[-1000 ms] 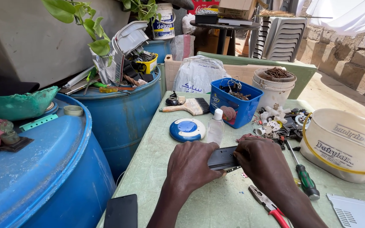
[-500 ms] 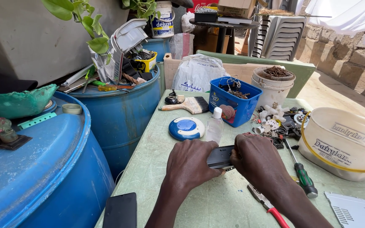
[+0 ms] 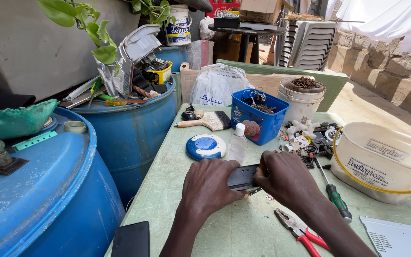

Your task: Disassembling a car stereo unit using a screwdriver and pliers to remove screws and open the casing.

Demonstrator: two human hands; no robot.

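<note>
Closest to the near edge of the pale green table (image 3: 205,228) lie a black phone (image 3: 130,240), cut off by the frame, and red-handled pliers (image 3: 300,231). Just beyond them both hands meet over a flat dark device (image 3: 242,177), which lies on the tabletop near its middle. The left hand (image 3: 210,183) is curled over its left end and the right hand (image 3: 284,178) clasps its right end, fingers bent around it. Its long axis runs left to right across the table, but most of it is covered, so which end is which is hard to tell. A green-handled screwdriver (image 3: 334,192) lies just right of the right hand.

Past the hands stand a round blue-and-white disc (image 3: 206,146) and a small clear bottle (image 3: 237,143) with a white cap. To the right a large white bucket (image 3: 381,162) lies tilted, its inside only partly seen. A scatter of small white and black parts (image 3: 305,138) sits beside it.

Further back, a blue tub (image 3: 258,116) holds wires and small bits, and a white pail (image 3: 303,97) behind it is heaped with rusty scraps. A paintbrush (image 3: 205,121) lies to their left. On the left, two big blue drums (image 3: 129,128) carry clutter; the nearer bears a green bowl (image 3: 15,119).
</note>
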